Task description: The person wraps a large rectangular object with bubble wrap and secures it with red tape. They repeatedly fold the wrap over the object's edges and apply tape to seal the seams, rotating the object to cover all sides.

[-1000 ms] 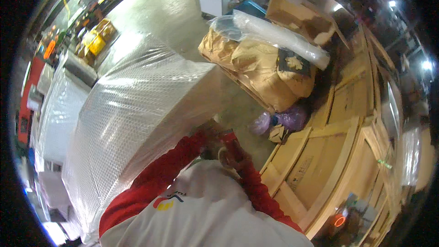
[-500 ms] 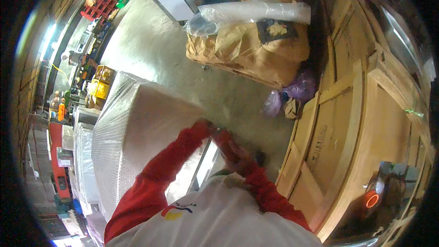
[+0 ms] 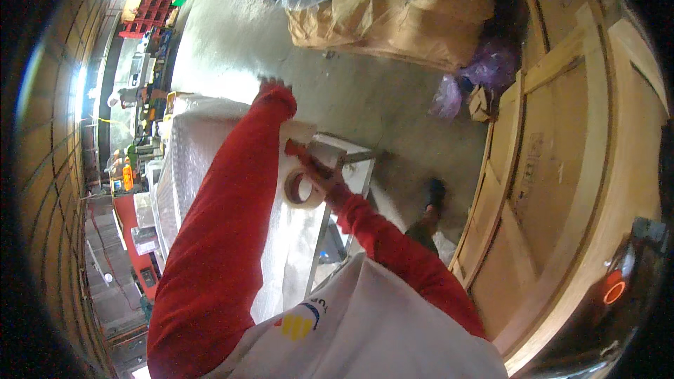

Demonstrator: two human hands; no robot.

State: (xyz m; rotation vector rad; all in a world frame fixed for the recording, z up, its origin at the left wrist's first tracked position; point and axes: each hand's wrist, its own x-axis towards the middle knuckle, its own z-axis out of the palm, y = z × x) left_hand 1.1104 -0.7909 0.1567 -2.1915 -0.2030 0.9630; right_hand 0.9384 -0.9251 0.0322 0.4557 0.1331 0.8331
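Observation:
My left hand (image 3: 276, 89) reaches far forward over the end of a bubble-wrapped boxy item (image 3: 203, 126). Its fingers look spread, and nothing shows in them. Closer to me, my right hand (image 3: 319, 177) is closed at a wide roll of tape (image 3: 298, 200), whose round core faces up. The roll sits above the pale, film-covered top of the item, and I cannot tell whether it touches it. Just beyond my right hand is a white metal frame (image 3: 358, 154), partly hidden by the hand and arm.
Tall wooden crates (image 3: 554, 168) line the right side. Ahead on the floor lies a paper-covered load (image 3: 393, 21), with purple plastic bags (image 3: 446, 96) beside it. A cluttered workbench and red crates (image 3: 149, 15) stand at the left. A dark shoe (image 3: 436, 193) shows on the floor.
My hands were close together and have moved apart, the left going forward and to the left. The tape roll now shows by my right hand. The view has shifted over the item.

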